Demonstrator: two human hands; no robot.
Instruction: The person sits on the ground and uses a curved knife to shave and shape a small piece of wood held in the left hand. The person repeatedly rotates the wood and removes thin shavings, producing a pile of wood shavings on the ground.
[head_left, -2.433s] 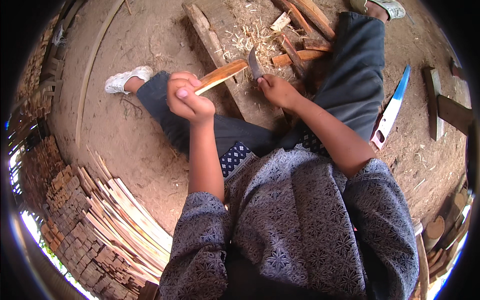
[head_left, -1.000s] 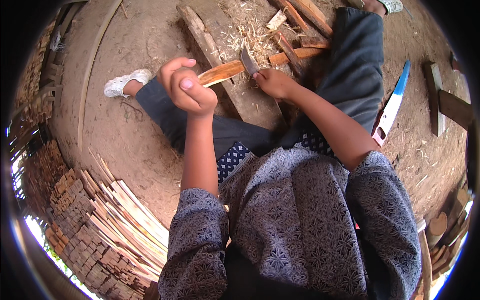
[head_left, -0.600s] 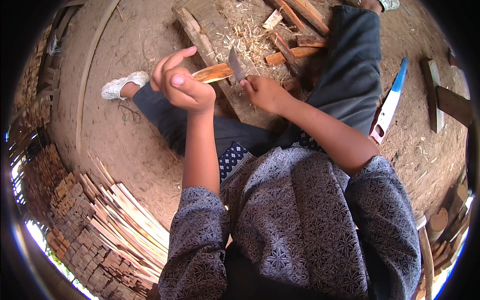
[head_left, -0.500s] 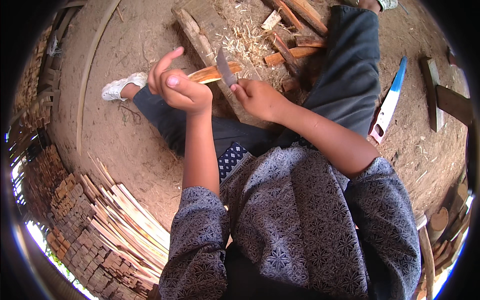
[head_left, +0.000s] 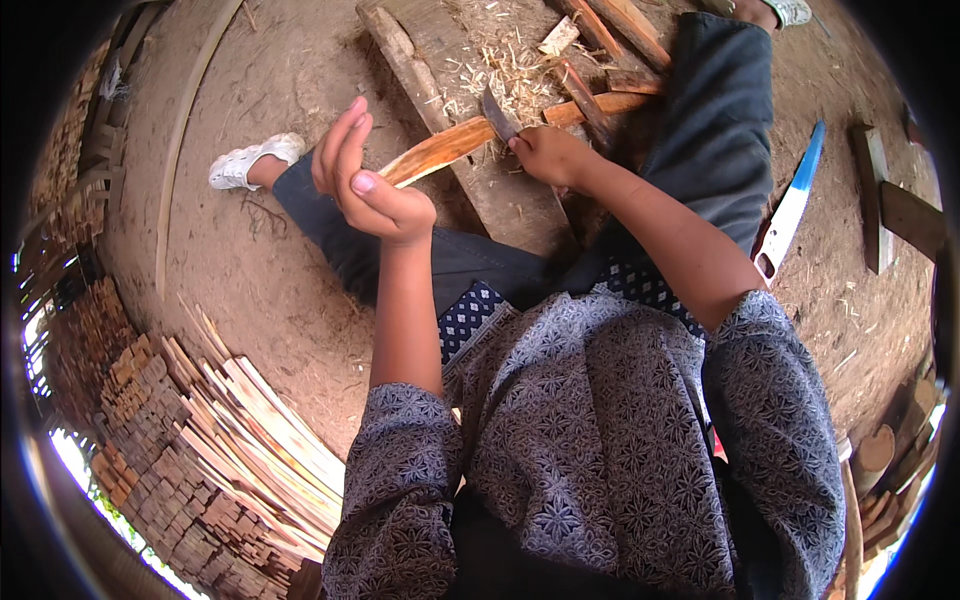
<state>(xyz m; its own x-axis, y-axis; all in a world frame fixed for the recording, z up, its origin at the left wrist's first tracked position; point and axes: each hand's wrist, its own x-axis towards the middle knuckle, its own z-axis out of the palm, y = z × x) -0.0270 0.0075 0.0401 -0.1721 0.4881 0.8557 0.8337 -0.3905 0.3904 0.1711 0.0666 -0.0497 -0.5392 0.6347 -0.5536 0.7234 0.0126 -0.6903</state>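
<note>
At upper centre, the wood strip (head_left: pixel 440 152) is pinched in the left hand (head_left: pixel 375 190) and slanted across the plank (head_left: pixel 480 170), so the knife (head_left: pixel 497 115), clenched in the right hand (head_left: pixel 550 155), can be drawn along it.

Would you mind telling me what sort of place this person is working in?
Probably a rustic outdoor woodworking spot. The ground is bare packed earth, thin split wood slats lie stacked at the left, shavings litter a plank, and a handsaw lies at the right.

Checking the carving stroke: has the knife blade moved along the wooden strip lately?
Yes. The knife slid along the wooden strip toward the left hand, then back out.
</note>
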